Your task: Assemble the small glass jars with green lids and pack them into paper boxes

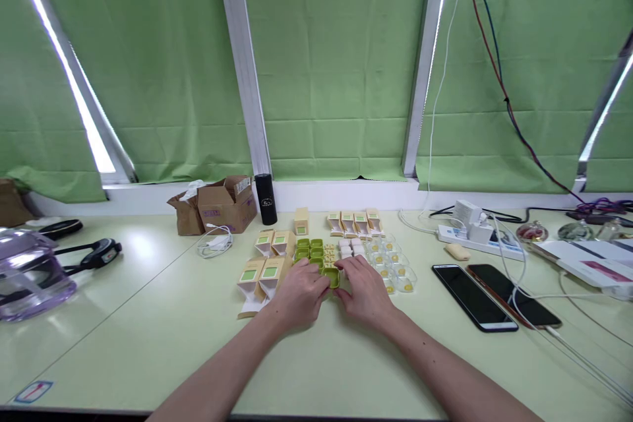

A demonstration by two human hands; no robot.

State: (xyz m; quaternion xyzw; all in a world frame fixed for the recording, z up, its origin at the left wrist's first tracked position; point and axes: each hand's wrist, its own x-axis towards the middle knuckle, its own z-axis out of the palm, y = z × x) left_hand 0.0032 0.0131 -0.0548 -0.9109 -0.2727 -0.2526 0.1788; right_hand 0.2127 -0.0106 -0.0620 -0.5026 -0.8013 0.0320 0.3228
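A small olive-green square cup [331,277] is pinched between the fingertips of my left hand [300,295] and my right hand [364,289], low over the table. Just behind my left hand stand several more green square cups [309,248] in rows. Small yellow pieces [330,255] lie beside them, followed by white blocks [351,247]. Right of my right hand are clear plastic cups [392,264] with yellow spots inside. Cream cartons with green squares [271,275] lie left of my left hand, and more such cartons [355,223] are in a row behind. My fingers cover part of the nearest cups.
Two phones [475,298] and a white power strip [484,241] with trailing cables are to the right. At the back left are a brown cardboard box [226,206], a black cylinder [266,199] and a coiled white cable [215,242]. A purple clear jug [32,273] stands far left.
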